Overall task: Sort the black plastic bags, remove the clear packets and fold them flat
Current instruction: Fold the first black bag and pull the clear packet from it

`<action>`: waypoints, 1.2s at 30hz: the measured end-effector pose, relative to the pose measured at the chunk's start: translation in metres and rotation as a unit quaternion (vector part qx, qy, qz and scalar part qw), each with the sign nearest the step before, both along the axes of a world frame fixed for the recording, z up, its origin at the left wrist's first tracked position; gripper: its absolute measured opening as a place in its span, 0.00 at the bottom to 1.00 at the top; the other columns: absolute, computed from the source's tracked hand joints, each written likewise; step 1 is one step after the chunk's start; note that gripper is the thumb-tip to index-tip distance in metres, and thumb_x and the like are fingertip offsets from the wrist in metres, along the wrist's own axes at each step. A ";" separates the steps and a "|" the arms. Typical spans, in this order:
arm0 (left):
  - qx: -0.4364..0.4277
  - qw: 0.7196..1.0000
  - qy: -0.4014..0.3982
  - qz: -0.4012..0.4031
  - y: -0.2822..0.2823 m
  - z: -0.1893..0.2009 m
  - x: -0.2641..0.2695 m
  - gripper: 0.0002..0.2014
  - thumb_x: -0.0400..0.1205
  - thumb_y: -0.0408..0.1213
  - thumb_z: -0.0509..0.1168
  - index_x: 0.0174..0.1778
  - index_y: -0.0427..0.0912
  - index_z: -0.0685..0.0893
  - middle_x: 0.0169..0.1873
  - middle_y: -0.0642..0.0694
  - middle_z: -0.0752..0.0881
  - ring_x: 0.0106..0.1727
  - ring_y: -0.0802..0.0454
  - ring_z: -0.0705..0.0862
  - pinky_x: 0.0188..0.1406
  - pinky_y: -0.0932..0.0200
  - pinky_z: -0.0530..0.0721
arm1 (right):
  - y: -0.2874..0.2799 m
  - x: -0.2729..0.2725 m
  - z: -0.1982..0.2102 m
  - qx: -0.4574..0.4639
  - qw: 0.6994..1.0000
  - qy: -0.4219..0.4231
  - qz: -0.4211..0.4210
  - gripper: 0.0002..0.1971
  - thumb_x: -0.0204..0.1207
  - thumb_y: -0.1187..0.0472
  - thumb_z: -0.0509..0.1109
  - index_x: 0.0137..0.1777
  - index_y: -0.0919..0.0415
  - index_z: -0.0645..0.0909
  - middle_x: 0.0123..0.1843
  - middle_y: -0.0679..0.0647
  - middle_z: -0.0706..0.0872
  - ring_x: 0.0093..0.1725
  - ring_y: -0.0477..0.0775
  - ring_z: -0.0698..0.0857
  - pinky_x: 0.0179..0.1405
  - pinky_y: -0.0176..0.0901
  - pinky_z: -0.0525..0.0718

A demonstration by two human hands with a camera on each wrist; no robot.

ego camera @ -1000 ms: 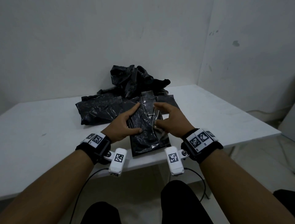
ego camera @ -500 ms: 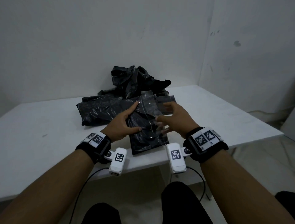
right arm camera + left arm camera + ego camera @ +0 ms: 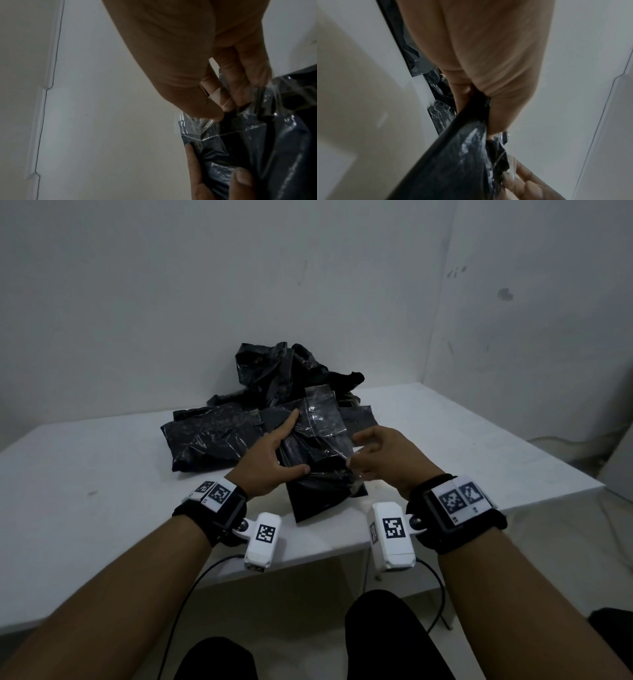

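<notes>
The bag (image 3: 318, 474) lies at the near edge of the counter (image 3: 102, 474), in front of a pile (image 3: 274, 392) of further black bags. A clear packet (image 3: 323, 419) covers its upper face and reaches toward the pile.

Left hand (image 3: 270, 463): fingers extended along the left side of the bag, thumb across its face. The left-wrist view shows the black film gathered between thumb and fingers, so this hand grips the bag.

Right hand (image 3: 380, 457): fingers curled, pinching the right edge of the packet. The right-wrist view shows the clear film bunched at the fingertips (image 3: 214, 115).

Handling, judged from appearance:
- Both films look thin, light and limp. Neither will keep its shape once lifted.
- The clear film looks glossy and probably slippery. Pinch it at an edge or corner, not on the flat face.
- The packet may cling to the black film. Anchor the bag with a flat hand near the separation line while pulling.
- Pull at a low angle. A sharp tug could stretch or tear the film.
</notes>
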State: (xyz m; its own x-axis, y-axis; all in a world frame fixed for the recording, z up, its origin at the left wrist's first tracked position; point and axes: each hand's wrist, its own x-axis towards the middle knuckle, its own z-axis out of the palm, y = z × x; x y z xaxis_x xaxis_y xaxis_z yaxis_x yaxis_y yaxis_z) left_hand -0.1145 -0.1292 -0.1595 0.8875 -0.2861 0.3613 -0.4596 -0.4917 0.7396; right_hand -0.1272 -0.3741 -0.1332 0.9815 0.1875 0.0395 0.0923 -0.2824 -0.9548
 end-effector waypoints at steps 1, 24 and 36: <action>0.000 1.000 0.001 0.004 0.000 -0.001 0.001 0.51 0.76 0.30 0.79 0.88 0.52 0.55 0.77 0.63 0.70 0.76 0.68 0.73 0.77 0.69 0.68 | -0.001 0.000 0.002 0.003 1.000 -0.007 -0.003 0.23 0.71 0.69 0.79 0.66 0.63 0.79 0.40 0.51 0.87 0.39 0.48 0.86 0.40 0.40 0.83; -0.023 0.996 0.011 0.088 0.009 -0.006 0.004 0.57 0.71 0.36 0.83 0.89 0.51 0.51 0.80 0.58 0.69 0.78 0.64 0.70 0.66 0.85 0.65 | -0.007 -0.006 -0.013 0.088 0.996 -0.006 0.024 0.24 0.75 0.71 0.76 0.70 0.60 0.77 0.46 0.65 0.91 0.38 0.53 0.89 0.36 0.42 0.81; 0.036 0.992 -0.039 0.117 -0.001 -0.008 0.005 0.59 0.71 0.38 0.83 0.89 0.48 0.47 0.82 0.47 0.71 0.81 0.53 0.71 0.80 0.58 0.68 | -0.005 0.000 -0.019 0.078 0.995 0.034 -0.051 0.32 0.72 0.71 0.77 0.75 0.59 0.70 0.44 0.60 0.93 0.37 0.50 0.91 0.37 0.38 0.76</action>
